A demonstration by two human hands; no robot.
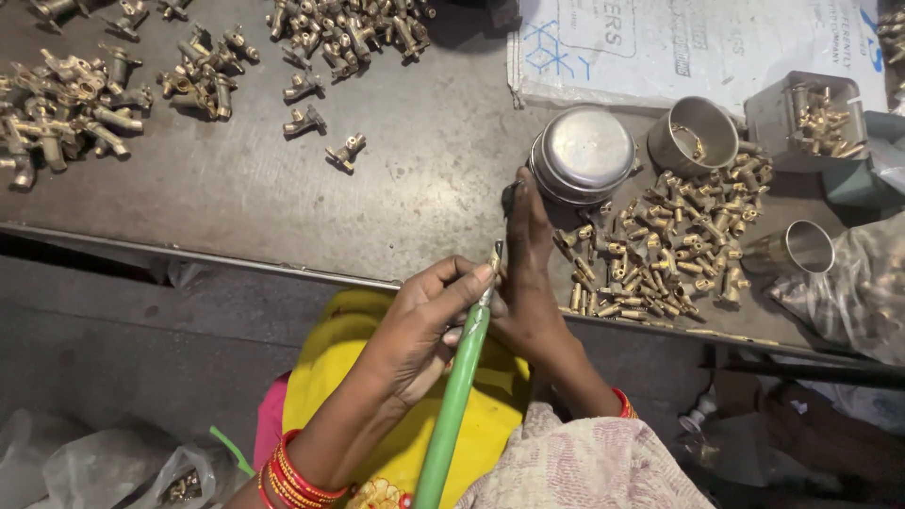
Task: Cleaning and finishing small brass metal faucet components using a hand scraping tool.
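Note:
My left hand (pixel 419 325) grips a green-handled tool (pixel 457 396) that runs up from my lap, its metal tip (pixel 494 256) at the table's front edge. My right hand (pixel 530 283) is closed beside that tip, fingers pointing up toward a lidded steel tin (pixel 583 151); it seems to pinch a small dark part at its fingertips (pixel 510 196), though I cannot see it clearly. A pile of small brass fittings (pixel 665 254) lies just right of my right hand.
Larger brass valve bodies lie in heaps at the far left (pixel 66 104) and top (pixel 349 28). Two open steel cups (pixel 693 132) (pixel 801 247), a square tin of brass pieces (pixel 815 118), a flat cardboard sheet (pixel 698 42) and plastic bags (pixel 863 292) crowd the right.

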